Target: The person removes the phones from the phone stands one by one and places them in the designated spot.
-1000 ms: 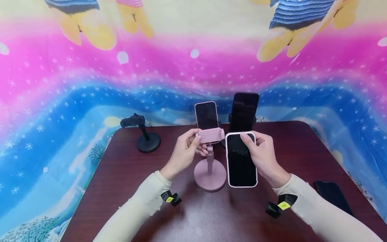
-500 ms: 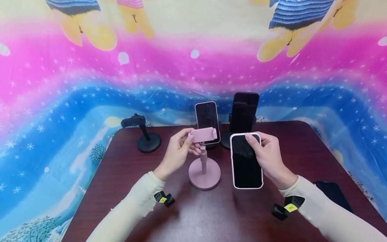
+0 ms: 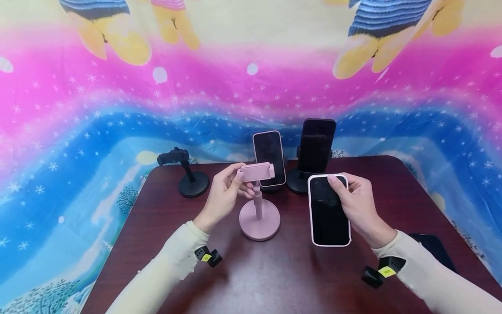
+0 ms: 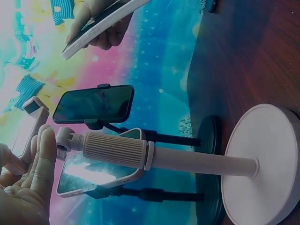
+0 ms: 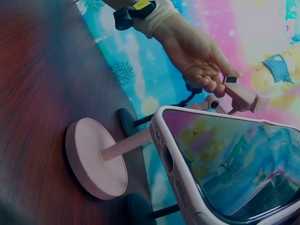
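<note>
My left hand (image 3: 221,192) grips the left end of the clamp on a pink phone stand (image 3: 259,224), thumb in front and fingers behind. The clamp holds no phone and tops a ribbed post (image 4: 115,150) on a round base. In my right hand (image 3: 361,207) is a phone (image 3: 329,213) in a pale case, pinched at its upper right with the thumb on the dark screen. It hangs upright to the right of the pink stand. In the right wrist view the phone (image 5: 239,164) overlaps part of the stand's post.
Behind the pink stand, a pale-edged phone (image 3: 270,150) and a black phone (image 3: 317,144) stand in black holders. A black phone stand (image 3: 193,184) without a phone is at the back left. Another dark phone (image 3: 433,250) lies by the right forearm on the brown table (image 3: 251,283).
The pink stand has moved left and slightly back with my left hand. My right hand has carried the pale-cased phone to the right, widening the gap between them.
</note>
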Motion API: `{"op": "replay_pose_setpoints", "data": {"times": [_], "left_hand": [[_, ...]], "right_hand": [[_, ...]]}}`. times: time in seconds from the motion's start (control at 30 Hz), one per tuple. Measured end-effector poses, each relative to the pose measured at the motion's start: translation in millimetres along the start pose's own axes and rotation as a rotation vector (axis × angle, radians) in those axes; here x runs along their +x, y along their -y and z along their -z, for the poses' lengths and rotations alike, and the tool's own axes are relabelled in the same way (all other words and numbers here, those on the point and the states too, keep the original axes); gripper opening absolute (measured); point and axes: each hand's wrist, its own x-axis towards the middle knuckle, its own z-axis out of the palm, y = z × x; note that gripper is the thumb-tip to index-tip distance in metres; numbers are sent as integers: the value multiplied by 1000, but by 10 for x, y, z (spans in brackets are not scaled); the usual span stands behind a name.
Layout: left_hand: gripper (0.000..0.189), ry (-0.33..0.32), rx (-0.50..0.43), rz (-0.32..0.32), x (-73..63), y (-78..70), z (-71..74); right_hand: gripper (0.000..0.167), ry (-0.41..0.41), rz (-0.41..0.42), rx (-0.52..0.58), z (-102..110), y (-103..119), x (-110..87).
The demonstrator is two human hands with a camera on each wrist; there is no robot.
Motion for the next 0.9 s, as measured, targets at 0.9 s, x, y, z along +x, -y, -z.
{"op": "replay_pose_setpoints", "data": {"times": [0.9], "left_hand": [[34,-111,64,-14,75,-84,251]], "right_hand": [[23,-9,-80,-132,321,-222,-112]]}}
